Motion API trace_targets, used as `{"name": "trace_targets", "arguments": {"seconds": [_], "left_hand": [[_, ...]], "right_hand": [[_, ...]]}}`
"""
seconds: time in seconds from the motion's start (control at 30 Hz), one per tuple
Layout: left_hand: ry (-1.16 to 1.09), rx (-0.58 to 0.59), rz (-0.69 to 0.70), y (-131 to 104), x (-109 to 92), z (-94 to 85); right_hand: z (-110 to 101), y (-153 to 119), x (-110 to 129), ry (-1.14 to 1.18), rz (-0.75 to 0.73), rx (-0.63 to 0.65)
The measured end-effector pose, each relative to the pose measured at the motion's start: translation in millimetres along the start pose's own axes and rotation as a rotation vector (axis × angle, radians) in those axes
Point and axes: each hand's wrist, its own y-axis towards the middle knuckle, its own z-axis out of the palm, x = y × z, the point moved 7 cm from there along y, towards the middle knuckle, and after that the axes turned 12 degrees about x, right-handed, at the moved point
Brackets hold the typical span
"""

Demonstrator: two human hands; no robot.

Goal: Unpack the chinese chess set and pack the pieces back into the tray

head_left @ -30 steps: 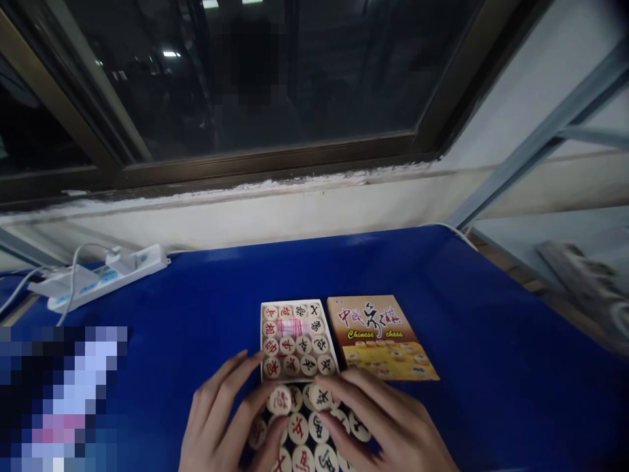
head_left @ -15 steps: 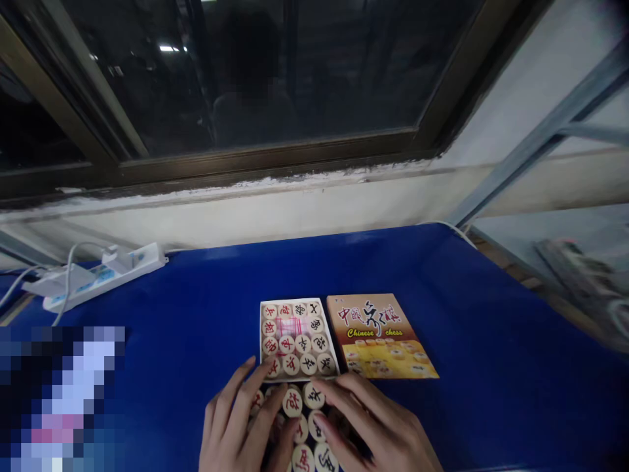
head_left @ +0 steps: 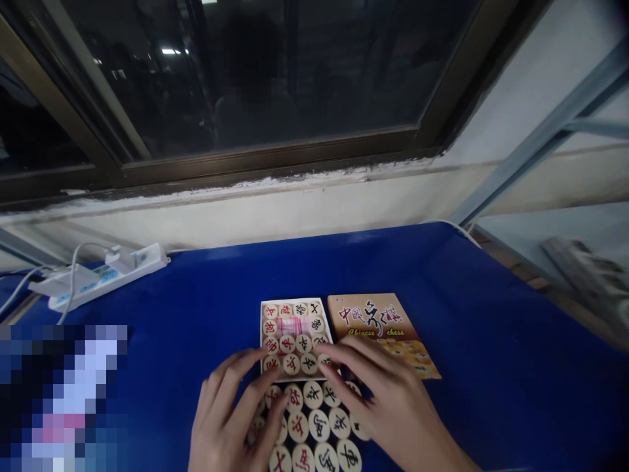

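"Head view: what was held?"

"Left hand [head_left: 236, 410]: fingers loosely bent, thumb and forefinger parted, no disc seen pinched. Right hand [head_left: 386, 390]: thumb and forefinger flanked a black-lettered xiangqi disc [head_left: 325, 359] in the near right corner of the white tray [head_left: 301, 378]; whether they gripped it could not be told."

"Beyond?"

"More discs [head_left: 318, 426] lay in rows on the blue table [head_left: 216, 295] before the tray."

"Likely fault?"

"A fingertip catching the rim could have slewed the tray."

"Lettering?"

"Box lid [head_left: 364, 313], just beside the tray: 中國象棋, 'Chinese chess'."
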Motion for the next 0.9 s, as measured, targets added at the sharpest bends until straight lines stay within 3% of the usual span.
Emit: {"name": "trace_targets", "arguments": {"seconds": [0.1,0.23,0.33,0.4,0.63,0.77,0.9], "left_hand": [[-0.008,0.047,0.028,22,4,-3.7],[0.110,0.237,0.022,48,16,13.0],[0.143,0.351,-0.015,56,26,27.7],[0.138,0.367,-0.037,58,28,32.5],[0.105,0.342,-0.028,64,22,34.5],[0.030,0.207,-0.050,57,20,11.3],[0.022,0.098,-0.044,20,17,-9.8]], "right_hand": [[8,20,-8,-0.045,0.025,0.119],[20,38,-15,-0.068,0.069,0.260],[24,41,-14,-0.110,0.083,0.285],[24,41,-14,-0.145,0.086,0.265],[25,41,-15,-0.140,0.086,0.209],[7,33,-7,-0.058,0.054,0.067],[-8,0,3,-0.040,0.008,-0.044]]}}
